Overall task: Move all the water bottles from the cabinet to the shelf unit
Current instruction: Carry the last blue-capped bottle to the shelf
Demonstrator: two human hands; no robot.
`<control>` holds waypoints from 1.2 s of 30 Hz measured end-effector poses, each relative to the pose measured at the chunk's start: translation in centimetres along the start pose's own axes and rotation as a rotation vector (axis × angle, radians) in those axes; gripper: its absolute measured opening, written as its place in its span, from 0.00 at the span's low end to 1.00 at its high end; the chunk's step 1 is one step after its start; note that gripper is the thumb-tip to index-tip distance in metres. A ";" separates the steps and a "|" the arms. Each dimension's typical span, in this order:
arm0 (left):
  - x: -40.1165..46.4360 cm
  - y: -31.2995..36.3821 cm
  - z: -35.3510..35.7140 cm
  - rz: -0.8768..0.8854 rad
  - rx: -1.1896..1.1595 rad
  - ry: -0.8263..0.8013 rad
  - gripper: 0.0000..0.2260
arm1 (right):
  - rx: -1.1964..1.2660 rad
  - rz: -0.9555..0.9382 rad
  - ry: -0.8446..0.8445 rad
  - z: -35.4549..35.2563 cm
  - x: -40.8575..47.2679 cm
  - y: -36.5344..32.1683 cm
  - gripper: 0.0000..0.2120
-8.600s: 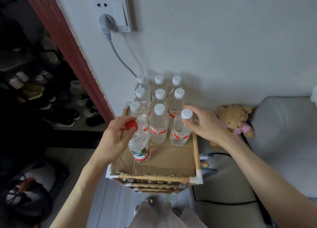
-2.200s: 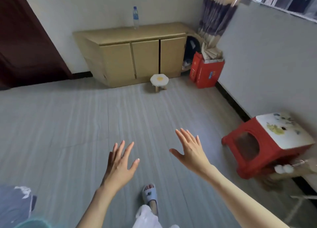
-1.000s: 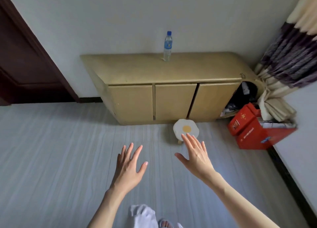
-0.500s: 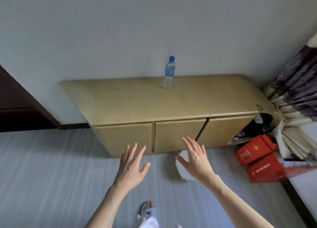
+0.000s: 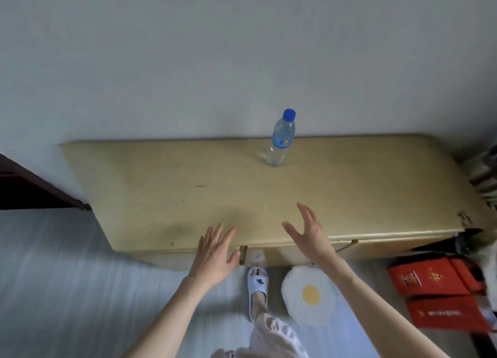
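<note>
Both hands are reaching out spread and holding nothing — left hand [image 5: 215, 252] and right hand [image 5: 309, 234] over the cabinet's [image 5: 161, 196] front edge. The water bottle [image 5: 281, 139] is standing upright near the wall; the fetch step, I judge, is calling for a forward reach.

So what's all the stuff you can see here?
bottle: one, clear with a blue cap and blue label, upright on the cabinet top near the wall
cabinet: one, tan, against the wall
wall: one, pale grey, behind the cabinet
floor: pale grey planks, in front of the cabinet
stool: one, white with a yellow middle like a fried egg, on the floor by the cabinet
boxes: red, on the floor at the right
slipper: one, pale blue, on a foot by the stool
left hand: one, fingers straight, holds nothing, at the cabinet's front edge
right hand: one, fingers spread, holds nothing, over the cabinet top
</note>
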State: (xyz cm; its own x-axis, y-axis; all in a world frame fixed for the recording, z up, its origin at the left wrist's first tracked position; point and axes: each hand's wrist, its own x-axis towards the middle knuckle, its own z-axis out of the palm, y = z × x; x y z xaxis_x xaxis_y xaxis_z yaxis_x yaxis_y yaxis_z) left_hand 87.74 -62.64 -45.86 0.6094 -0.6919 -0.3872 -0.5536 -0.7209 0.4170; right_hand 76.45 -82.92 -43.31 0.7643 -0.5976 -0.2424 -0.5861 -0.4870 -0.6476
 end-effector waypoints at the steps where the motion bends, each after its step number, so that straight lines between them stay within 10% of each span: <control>1: 1.8 0.1 -0.2 -0.020 -0.015 -0.025 0.26 | 0.036 0.010 0.020 -0.3 2.3 -0.2 0.30; 22: 19.0 -2.4 0.4 -0.292 0.100 -0.241 0.33 | 0.718 0.131 0.346 0.3 28.3 -3.7 0.31; 36: 19.0 -3.1 0.7 -0.278 0.028 -0.239 0.33 | 0.792 0.261 0.152 -0.7 25.8 -3.2 0.16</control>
State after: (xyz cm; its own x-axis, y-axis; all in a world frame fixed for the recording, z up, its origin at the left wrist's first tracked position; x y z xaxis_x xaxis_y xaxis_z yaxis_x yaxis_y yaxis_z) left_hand 100.62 -73.54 -55.06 0.5905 -0.4570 -0.6652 -0.4033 -0.8810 0.2472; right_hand 97.88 -97.20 -47.01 0.5530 -0.7355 -0.3914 -0.3343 0.2345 -0.9128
